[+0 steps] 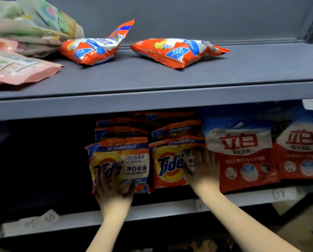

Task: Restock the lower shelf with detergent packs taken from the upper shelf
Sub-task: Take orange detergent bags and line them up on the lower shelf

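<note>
Two orange packs lie flat on the upper shelf (152,84): the left pack (92,50) at 11 o'clock, the right pack (175,51) at 12. On the lower shelf (152,209), Tide packs stand in two rows. The left hand (114,188), at 7 o'clock, presses spread fingers flat on the front left Tide pack (119,164). The right hand (203,170), at 5 o'clock, lies spread on the front right Tide pack (170,164), its fingertips dark and blurred. The packs behind show only their top edges. Red bags (243,153) at 3 o'clock are cut off rightwards. Pink pouches (19,70) at 10 o'clock run out of frame.
</note>
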The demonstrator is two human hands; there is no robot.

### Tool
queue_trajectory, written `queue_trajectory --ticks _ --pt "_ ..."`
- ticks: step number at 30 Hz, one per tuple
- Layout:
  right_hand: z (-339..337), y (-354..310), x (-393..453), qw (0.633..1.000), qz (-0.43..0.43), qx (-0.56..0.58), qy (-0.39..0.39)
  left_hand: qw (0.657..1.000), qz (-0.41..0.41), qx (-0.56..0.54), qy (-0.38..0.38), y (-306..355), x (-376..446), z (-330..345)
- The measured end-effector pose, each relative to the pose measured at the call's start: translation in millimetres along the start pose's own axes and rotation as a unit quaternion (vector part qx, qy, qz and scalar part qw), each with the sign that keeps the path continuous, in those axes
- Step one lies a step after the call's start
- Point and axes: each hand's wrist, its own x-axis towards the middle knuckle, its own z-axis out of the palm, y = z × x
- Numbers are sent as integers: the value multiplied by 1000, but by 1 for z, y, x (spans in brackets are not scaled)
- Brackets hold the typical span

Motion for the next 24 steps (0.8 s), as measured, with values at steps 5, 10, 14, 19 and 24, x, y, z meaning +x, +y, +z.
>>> queue_trajectory --ticks 5,10,14,19,24 --pt "13 5 -43 995 -54 11 -80 990 88 69 -84 -3 -7 14" --pt "35 17 -30 982 -24 50 -179 989 56 84 -110 13 3 22" --pt "41 17 -12 971 -6 54 -231 987 20 106 -115 16 10 35" --pt "37 16 -4 968 -10 49 -247 976 0 131 -175 20 20 29" --pt "22 11 3 952 -6 16 -305 971 4 133 -199 21 26 9"
